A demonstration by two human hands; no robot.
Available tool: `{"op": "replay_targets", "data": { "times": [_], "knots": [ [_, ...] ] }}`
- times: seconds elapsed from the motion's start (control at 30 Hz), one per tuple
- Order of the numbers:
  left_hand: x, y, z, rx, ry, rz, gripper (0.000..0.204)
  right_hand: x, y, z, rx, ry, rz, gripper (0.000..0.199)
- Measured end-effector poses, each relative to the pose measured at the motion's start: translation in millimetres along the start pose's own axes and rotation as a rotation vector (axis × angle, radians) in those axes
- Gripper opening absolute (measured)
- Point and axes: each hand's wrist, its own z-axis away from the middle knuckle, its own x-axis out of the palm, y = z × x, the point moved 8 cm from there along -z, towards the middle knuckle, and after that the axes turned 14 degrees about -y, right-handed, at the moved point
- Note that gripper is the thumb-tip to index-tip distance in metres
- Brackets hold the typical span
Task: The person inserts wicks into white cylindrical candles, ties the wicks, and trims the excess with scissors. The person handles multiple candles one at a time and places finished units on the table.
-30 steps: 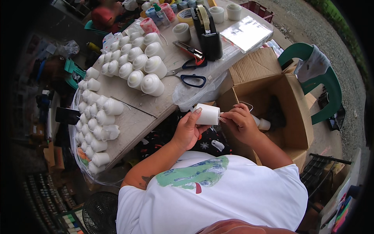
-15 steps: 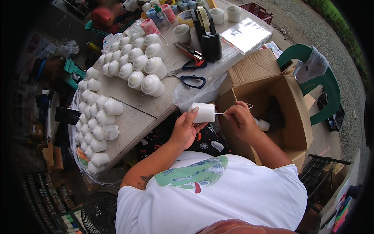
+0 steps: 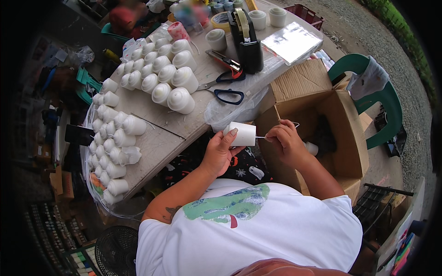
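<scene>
My left hand (image 3: 220, 149) is wrapped round a white pillar candle (image 3: 243, 134), which lies on its side over my lap. From the candle's right end a thin white wick (image 3: 260, 137) sticks out. My right hand (image 3: 283, 140) pinches that wick between thumb and fingertips, a short way off the candle's end. A loose bend of white cord shows above the right hand's fingers. Rows of similar white candles (image 3: 180, 100) stand on the table (image 3: 159, 158) to the left, several with mounded tops.
Scissors (image 3: 228, 95), a utility knife (image 3: 224, 62) and a black tape dispenser (image 3: 246, 43) lie at the table's right part, near a shiny silver sheet (image 3: 293, 42). An open cardboard box (image 3: 343, 117) stands at my right, with a white candle inside. Behind it is a green chair (image 3: 384, 122).
The candle has shifted very slightly right, and less wick shows between it and my right fingers. Both hands keep their grip.
</scene>
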Motion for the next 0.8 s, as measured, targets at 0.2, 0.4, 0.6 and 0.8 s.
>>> {"op": "replay_targets", "data": {
  "times": [0.2, 0.4, 0.6, 0.8],
  "knots": [
    [1, 0, 0, 0.009, -0.003, 0.009, 0.053, 0, -1, 0, 0.005, -0.002, -0.009, 0.022],
    [-2, 17, 6, 0.083, 0.045, -0.136, 0.052, -4, -1, 0, 0.014, 0.004, -0.071, 0.022],
    [44, 169, 11, 0.673, 0.164, -1.494, 0.060, -23, 21, 4, 0.081, 0.118, -0.190, 0.028],
    [7, 209, -79, 0.170, 0.408, -2.116, 0.061, -29, 19, 0, 0.090, 0.109, -0.122, 0.026]
  ]
}}
